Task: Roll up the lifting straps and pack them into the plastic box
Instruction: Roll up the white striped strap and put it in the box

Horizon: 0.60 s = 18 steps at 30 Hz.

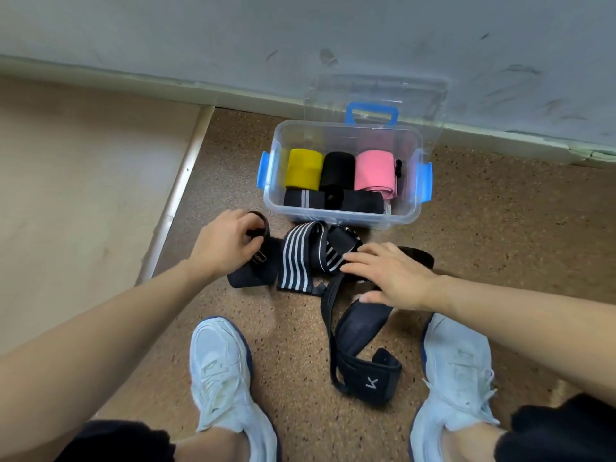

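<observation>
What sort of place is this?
Probably a gym, or a home workout corner. It has a speckled rubbery floor and a scuffed grey wall. Lifting straps lie loose in front of a clear plastic box that already holds rolled ones.

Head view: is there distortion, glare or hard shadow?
Head view: wide-angle distortion seems to bow the pale baseboard; head view: light is soft, with no hard shadows; head view: the clear plastic box with blue latches shows no strong glare.
</observation>
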Each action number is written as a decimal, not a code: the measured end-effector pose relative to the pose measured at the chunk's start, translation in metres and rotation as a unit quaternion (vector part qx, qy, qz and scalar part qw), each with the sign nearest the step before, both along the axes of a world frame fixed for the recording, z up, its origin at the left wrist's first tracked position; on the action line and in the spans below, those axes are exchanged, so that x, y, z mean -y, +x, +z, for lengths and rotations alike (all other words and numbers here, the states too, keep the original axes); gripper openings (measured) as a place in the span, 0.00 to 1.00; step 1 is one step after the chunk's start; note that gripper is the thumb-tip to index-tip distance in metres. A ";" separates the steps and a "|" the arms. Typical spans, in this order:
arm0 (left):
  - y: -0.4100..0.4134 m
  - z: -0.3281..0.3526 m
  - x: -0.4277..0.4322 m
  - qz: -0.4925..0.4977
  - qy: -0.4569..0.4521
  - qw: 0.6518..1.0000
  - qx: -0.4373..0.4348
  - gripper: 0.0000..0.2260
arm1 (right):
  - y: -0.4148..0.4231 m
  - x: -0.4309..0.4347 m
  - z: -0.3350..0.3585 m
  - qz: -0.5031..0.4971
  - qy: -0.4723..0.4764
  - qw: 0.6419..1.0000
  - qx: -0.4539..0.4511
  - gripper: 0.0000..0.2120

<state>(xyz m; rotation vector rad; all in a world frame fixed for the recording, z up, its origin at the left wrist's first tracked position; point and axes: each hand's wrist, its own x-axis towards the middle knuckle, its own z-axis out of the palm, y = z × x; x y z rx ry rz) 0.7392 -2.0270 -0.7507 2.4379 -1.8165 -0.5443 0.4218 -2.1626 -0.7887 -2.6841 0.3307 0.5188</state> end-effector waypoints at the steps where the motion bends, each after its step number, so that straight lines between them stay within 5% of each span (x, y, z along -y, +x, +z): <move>1: 0.005 -0.005 -0.004 0.033 0.028 0.999 0.018 0.16 | 0.003 -0.003 0.002 0.020 -0.007 0.999 -0.034 0.34; 4: 0.011 -0.016 -0.013 0.144 0.070 0.987 0.026 0.28 | 0.011 -0.006 0.005 0.065 -0.066 0.991 -0.095 0.33; 7: 0.017 -0.026 -0.015 0.226 0.096 0.968 -0.049 0.29 | 0.013 0.000 0.009 0.061 -0.037 0.983 -0.170 0.20; 12: 0.028 -0.036 -0.021 0.218 0.107 0.964 -0.112 0.28 | 0.020 0.016 0.034 0.064 -0.028 0.947 -0.314 0.16; 14: 0.031 -0.035 -0.023 0.194 0.094 0.970 -0.112 0.25 | 0.027 0.018 0.037 0.017 0.029 0.961 -0.276 0.18; 18: 0.036 -0.030 -0.027 0.151 0.094 0.980 -0.092 0.09 | 0.051 0.009 0.021 -0.124 0.090 0.987 -0.051 0.26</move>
